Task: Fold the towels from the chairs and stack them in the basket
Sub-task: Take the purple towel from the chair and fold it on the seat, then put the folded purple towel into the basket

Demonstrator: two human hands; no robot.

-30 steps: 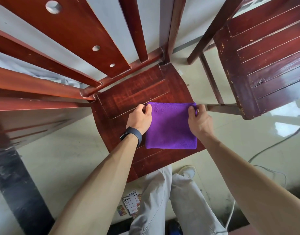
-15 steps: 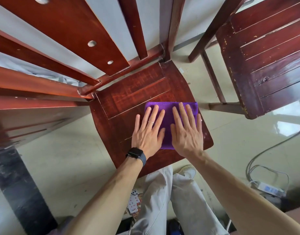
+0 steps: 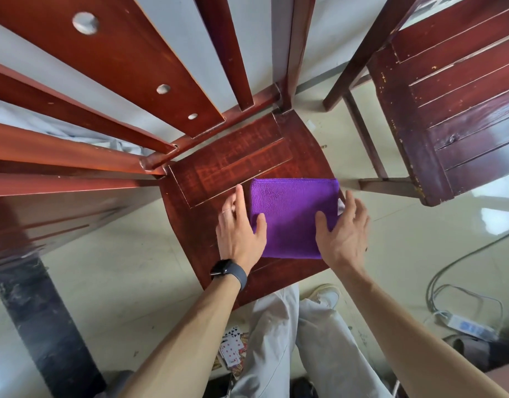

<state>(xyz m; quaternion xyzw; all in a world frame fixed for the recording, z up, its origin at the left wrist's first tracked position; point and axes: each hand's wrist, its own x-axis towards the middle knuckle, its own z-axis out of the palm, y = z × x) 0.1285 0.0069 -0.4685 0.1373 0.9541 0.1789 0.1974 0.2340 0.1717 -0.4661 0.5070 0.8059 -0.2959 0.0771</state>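
Purple microfibre towel (image 3: 293,216), folded into a flat square, lies on the red-brown wooden chair seat (image 3: 233,162), toward its right edge. Over the seat's middle, the left hand (image 3: 238,234) is flat, fingers straight, thumb on the cloth. At the seat's right edge, the right hand (image 3: 345,234) is spread, thumb on the cloth, gripping nothing.
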